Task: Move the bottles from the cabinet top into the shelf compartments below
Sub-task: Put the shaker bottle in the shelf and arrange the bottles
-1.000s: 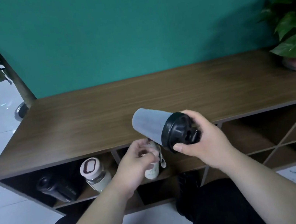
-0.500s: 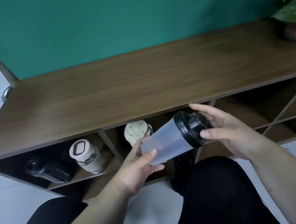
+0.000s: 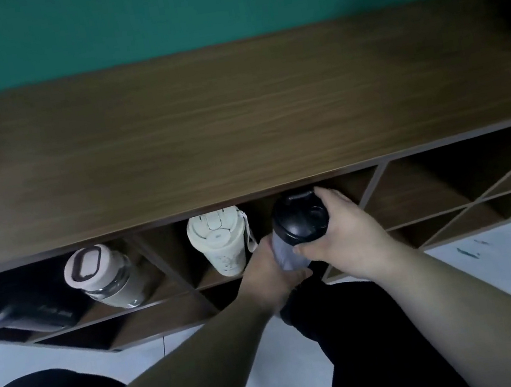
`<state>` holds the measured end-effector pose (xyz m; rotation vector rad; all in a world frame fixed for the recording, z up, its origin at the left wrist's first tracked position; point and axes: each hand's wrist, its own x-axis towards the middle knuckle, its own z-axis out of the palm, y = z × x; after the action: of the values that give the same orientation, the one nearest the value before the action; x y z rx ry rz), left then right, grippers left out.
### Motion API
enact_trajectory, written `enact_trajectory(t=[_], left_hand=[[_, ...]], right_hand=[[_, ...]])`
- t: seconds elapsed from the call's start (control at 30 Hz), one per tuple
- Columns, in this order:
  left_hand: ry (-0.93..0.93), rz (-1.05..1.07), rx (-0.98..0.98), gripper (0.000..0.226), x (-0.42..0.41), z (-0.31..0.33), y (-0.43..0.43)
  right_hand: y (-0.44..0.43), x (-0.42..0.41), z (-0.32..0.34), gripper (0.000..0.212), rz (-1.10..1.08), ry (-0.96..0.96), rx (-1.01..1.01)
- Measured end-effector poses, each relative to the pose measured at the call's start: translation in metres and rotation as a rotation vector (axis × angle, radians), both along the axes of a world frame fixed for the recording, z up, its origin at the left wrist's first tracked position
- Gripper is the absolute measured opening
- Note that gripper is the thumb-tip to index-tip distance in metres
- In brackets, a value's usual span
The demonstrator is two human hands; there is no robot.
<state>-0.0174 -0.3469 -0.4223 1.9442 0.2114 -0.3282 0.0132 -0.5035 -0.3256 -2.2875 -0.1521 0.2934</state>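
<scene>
1. Black-lidded shaker bottle (image 3: 300,229) stands at the front edge of the cabinet's (image 3: 236,122) middle compartment, just beside the cream bottle (image 3: 220,242).
2. Our right hand (image 3: 340,233) wraps its lid; our left hand (image 3: 270,274) cups its base, seemingly.

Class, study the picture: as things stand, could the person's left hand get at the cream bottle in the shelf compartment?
Probably yes, once freed. The left hand is busy holding the grey shaker bottle, together with the right hand. The cream bottle stands just beside it in the same open-fronted compartment, with nothing between them.
</scene>
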Motion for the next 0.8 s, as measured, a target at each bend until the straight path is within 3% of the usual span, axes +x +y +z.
enact_trajectory(t=[0.2,0.33,0.43,0.8], left_hand=[[-0.126,0.066,0.185,0.051,0.032,-0.016,-0.024],[-0.116,0.056,0.377,0.068,0.04,-0.034,-0.029],[-0.093,0.084,0.344,0.081,0.044,-0.039,-0.027],[0.001,0.029,0.343,0.065,0.058,-0.069,-0.018]], right_hand=[[-0.012,0.026,-0.017,0.083,0.073,-0.068,-0.133],[-0.013,0.037,-0.029,0.077,0.058,-0.063,-0.142],[-0.01,0.043,-0.035,0.079,0.055,-0.065,-0.143],[-0.001,0.049,-0.057,0.093,0.029,-0.039,-0.229]])
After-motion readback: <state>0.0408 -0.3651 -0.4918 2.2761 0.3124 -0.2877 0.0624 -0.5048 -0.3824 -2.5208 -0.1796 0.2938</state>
